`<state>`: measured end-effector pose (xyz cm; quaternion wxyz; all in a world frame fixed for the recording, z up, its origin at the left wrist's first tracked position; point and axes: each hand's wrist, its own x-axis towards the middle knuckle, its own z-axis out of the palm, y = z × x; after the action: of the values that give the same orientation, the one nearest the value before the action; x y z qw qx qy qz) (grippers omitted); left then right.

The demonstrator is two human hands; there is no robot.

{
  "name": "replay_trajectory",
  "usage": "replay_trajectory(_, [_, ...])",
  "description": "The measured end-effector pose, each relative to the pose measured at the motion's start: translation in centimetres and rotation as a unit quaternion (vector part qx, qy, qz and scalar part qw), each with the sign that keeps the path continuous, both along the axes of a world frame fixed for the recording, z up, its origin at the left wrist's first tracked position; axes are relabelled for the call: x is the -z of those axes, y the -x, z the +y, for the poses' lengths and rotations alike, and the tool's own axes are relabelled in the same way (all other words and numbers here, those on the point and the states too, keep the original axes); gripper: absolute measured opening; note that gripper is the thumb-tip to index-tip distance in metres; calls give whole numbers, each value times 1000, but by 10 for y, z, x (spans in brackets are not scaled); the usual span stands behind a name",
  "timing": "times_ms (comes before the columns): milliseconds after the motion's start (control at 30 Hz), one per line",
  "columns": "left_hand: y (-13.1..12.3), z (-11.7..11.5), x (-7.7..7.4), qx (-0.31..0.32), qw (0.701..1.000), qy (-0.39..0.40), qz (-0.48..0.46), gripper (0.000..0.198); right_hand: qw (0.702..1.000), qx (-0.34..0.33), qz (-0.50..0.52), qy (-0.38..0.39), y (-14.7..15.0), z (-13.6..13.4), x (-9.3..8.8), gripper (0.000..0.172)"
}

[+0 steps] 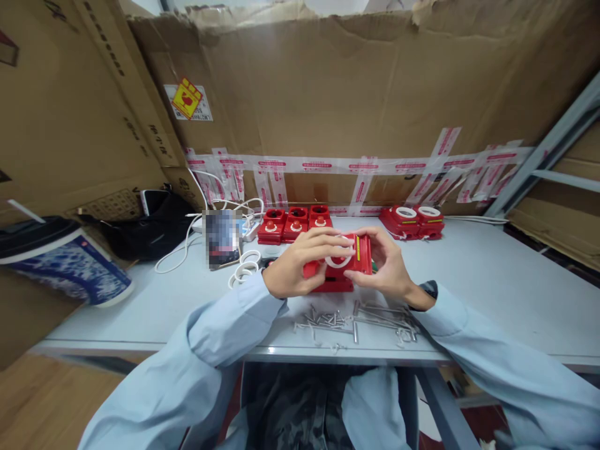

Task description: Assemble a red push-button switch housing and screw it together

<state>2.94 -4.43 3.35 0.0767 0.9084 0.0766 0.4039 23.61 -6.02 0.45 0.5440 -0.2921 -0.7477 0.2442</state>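
My right hand (387, 265) grips a red housing (364, 255) with a yellow label by its right end, thumb in front and fingers behind. Across its left part lies my left hand (302, 259), its fingers bent over a white ring (337, 261) on the housing's face and its thumb below. Just under the hands, another red part (334, 286) shows low on the table; whether it touches the held housing is hard to tell. Nearer to me are small screws (330, 320) and thin metal rods (387, 314). Loose white rings (246, 270) lie left of my left hand.
Red units with round knobs (295, 226) stand at the back; two red housings with white rings (412, 222) sit back right. A blurred phone-like object (222, 239), white cables (180, 253), a black bag (135, 228) and a large cup (70, 262) are left. Cardboard (304, 94) walls the back.
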Motion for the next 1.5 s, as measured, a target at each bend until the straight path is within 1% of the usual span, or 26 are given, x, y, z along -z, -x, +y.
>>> replay_trajectory(33, [0, -1, 0, 15, 1000, -3, 3, 41, 1000, -1, 2, 2, 0, 0, 0, 61])
replay_trajectory(67, [-1, -1, 0, 15, 1000, 1, -4, 42, 1000, 0, 4, 3, 0, 0, 0, 61])
replay_trajectory(100, [-2, -2, 0, 0, 1000, 11, -19, 44, 1000, 2, 6, 2, 0, 0, 0, 61])
replay_trajectory(200, [-2, -2, 2, -86, 993, 53, -62, 51, 1000, 2, 10, -3, 1, -2, -2, 61])
replay_trajectory(233, [-2, -1, 2, -103, 991, 59, -62, 50, 1000, -1, 7, -3, 1, -3, -2, 62])
replay_trajectory(267, [-1, -1, 1, -104, 992, 56, -53, 48, 1000, -8, 3, -2, 0, -3, -2, 62])
replay_trajectory(300, [0, 0, 1, -88, 995, 44, -34, 46, 1000, -14, -2, 0, 0, -3, -2, 63])
replay_trajectory(367, [2, 2, -1, -29, 999, 15, 6, 45, 1000, -23, -7, 2, -1, -2, -1, 63])
replay_trajectory(433, [3, 2, -2, 18, 1000, 0, 18, 48, 1000, -26, 2, 5, -2, -1, 0, 61])
replay_trajectory(467, [2, 2, -2, 27, 1000, 4, 13, 51, 1000, -27, 9, 8, -2, 0, -1, 60])
replay_trajectory(533, [2, 1, -1, 9, 999, 36, -10, 58, 999, -32, 19, 18, -1, 0, -1, 59])
replay_trajectory(600, [2, 1, 0, -41, 996, 74, -28, 62, 999, -38, 18, 24, 0, -1, -2, 60])
replay_trajectory(633, [2, 1, 0, -60, 994, 83, -28, 59, 999, -39, 14, 24, 0, -2, -3, 61])
replay_trajectory(667, [2, 1, 0, -64, 994, 82, -21, 54, 999, -40, 10, 23, 0, -2, -3, 62])
replay_trajectory(733, [3, 1, -2, -27, 998, 60, 5, 42, 999, -41, 5, 25, 0, -3, -2, 63])
replay_trajectory(800, [3, -1, -3, 26, 999, 43, 18, 43, 998, -45, 12, 28, 0, -2, -2, 62])
replay_trajectory(833, [3, -2, -4, 35, 998, 43, 15, 45, 998, -47, 18, 29, 0, -1, -1, 62])
replay_trajectory(867, [2, -3, -4, 25, 999, 47, 5, 48, 998, -46, 24, 28, 0, -1, -1, 62])
replay_trajectory(967, [1, -3, -1, -50, 997, 61, -18, 61, 998, -44, 31, 22, 0, -1, -1, 63])
replay_trajectory(1033, [1, -1, 1, -70, 996, 52, -17, 58, 998, -43, 28, 26, 0, -3, -2, 64])
replay_trajectory(1100, [3, 1, 1, -49, 998, 36, -4, 53, 998, -45, 23, 45, -1, -5, -3, 64])
replay_trajectory(1167, [6, 3, -1, -14, 1000, 28, 7, 53, 996, -56, 16, 66, -2, -7, -5, 63])
replay_trajectory(1233, [8, 3, -3, 17, 999, 34, 18, 54, 993, -81, 11, 90, -5, -7, -6, 62])
replay_trajectory(1300, [9, 1, -6, 38, 998, 46, 29, 54, 985, -121, 11, 122, -7, -6, -8, 60])
replay_trajectory(1400, [8, -3, -9, 64, 995, 54, 47, 52, 961, -194, 6, 195, -12, -3, -11, 56])
replay_trajectory(1500, [4, -12, -11, 101, 992, 54, 58, 48, 925, -264, -7, 275, -16, -2, -15, 54])
